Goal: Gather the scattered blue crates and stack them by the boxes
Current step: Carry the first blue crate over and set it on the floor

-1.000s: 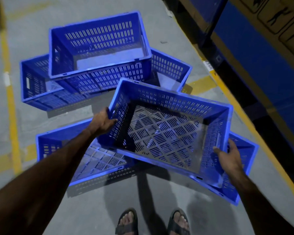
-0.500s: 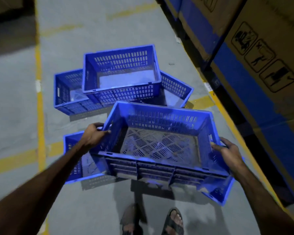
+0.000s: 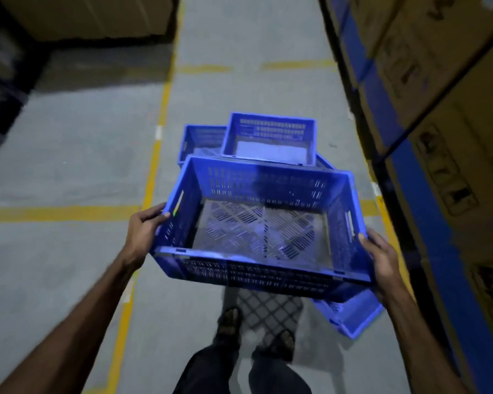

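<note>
I hold an empty blue slatted crate [image 3: 256, 268] level in the air in front of me. My left hand [image 3: 144, 231] grips its left end wall, and my right hand [image 3: 382, 263] grips its right end. Beyond it on the floor, another blue crate [image 3: 271, 137] rests on top of a crate [image 3: 202, 137] lying to its left. The corner of one more blue crate [image 3: 350, 317] shows on the floor under my right hand. The held crate hides whatever lies straight below it.
Tall cardboard boxes [image 3: 444, 115] on blue racking [image 3: 419, 177] line the right side. More boxes [image 3: 91, 15] stand at the far left. Yellow lines [image 3: 151, 172] mark the grey concrete floor. My feet [image 3: 254, 334] are below the crate.
I have lifted the crate higher and levelled it. My view has risen, showing more of the aisle. The crate that lay under its left end is hidden.
</note>
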Demonstrator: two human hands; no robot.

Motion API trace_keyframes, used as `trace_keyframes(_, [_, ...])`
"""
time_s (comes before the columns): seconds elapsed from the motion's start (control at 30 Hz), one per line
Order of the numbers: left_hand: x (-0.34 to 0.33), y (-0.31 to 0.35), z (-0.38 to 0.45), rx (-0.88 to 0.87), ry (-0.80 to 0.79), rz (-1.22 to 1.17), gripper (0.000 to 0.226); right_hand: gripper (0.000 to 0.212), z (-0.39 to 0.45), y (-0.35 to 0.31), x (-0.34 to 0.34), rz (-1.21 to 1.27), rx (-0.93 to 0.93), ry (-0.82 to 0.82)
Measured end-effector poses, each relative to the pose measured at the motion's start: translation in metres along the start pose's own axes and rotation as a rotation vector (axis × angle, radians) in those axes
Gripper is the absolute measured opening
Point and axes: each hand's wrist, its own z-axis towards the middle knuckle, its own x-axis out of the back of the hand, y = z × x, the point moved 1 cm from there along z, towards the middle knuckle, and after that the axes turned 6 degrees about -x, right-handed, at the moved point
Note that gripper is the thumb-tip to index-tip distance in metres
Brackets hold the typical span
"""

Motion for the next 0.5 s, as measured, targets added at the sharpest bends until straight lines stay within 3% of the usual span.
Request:
trace_keyframes(0.1, [0.046,0.013,-0.042,-0.002,0.126,-0.065,0.035,0.03,-0.029,-0.02,-0.025,-0.065,0.032,-0.08])
trace_keyframes(0.17, [0.075,0.017,-0.07,-0.013,0.221,-0.099,0.034,0.067,-0.039,-0.03,-0.04,-0.086,0.078,-0.172])
trace_keyframes(0.2, [0.09,0.015,-0.082,-0.007,0.257,-0.121,0.033,0.075,-0.042,-0.035,-0.047,-0.077,0.082,-0.221])
trace_keyframes(0.37, [0.159,-0.003,-0.142,0.007,0.372,-0.283,0.036,0.078,-0.058,-0.047,-0.092,-0.082,0.111,-0.369])
trace_keyframes(0.5, [0.202,-0.009,-0.188,0.019,0.425,-0.396,0.038,0.037,-0.107,-0.071,-0.149,-0.027,-0.02,-0.478])
